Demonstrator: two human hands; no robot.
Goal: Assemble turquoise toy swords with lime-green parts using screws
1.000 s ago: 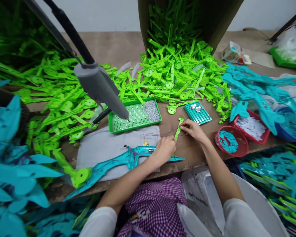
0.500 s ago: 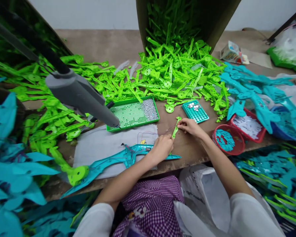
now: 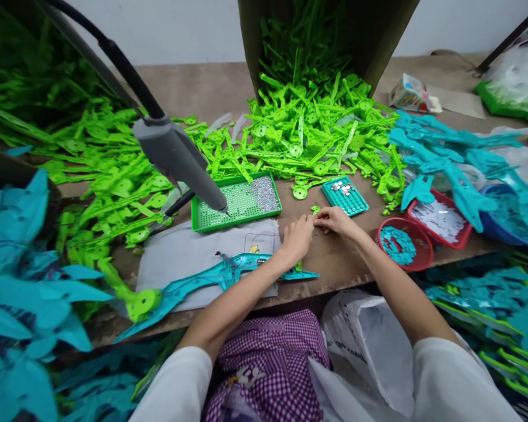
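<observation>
My left hand lies over a small bright green plastic strip, fingers curled on it. My right hand pinches the strip's upper end, close against the left hand. Only the strip's round tip shows above the fingers. Just below my left hand a long teal plastic toy piece with thin wires lies on a grey cloth. A small teal tray with silver discs sits right above my right hand.
A grey hanging tool on a black hose points at a green tray of screws. Heaps of green parts spill from a box. Teal parts pile at right and left. Two red baskets stand near the edge.
My left hand moved up along the green strip and now covers most of it. The right hand stayed at the strip's top end. The hanging tool swung left, then back.
</observation>
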